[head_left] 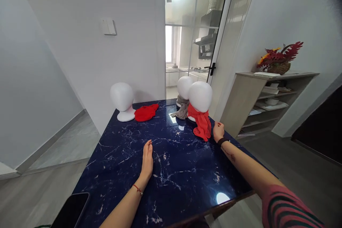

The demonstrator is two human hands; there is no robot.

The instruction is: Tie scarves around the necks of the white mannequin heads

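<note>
My left hand (147, 159) lies flat on the dark blue marble table (171, 171), fingers stretched together and holding nothing. My right hand (218, 131) is curled loosely beside the hanging end of a red scarf (202, 123), with no clear grip on it. That scarf is wrapped round a white foam head (200, 96). Behind it a second white head (184, 87) wears a grey scarf (182, 111). At the far left a bare white head (122, 99) stands next to a red cloth (145, 112) lying on the table.
A dark phone (71, 209) lies at the table's near left corner. A wooden shelf (263, 101) with a basket of red flowers (279, 58) stands to the right. A glass door (195, 35) opens onto a kitchen behind the table.
</note>
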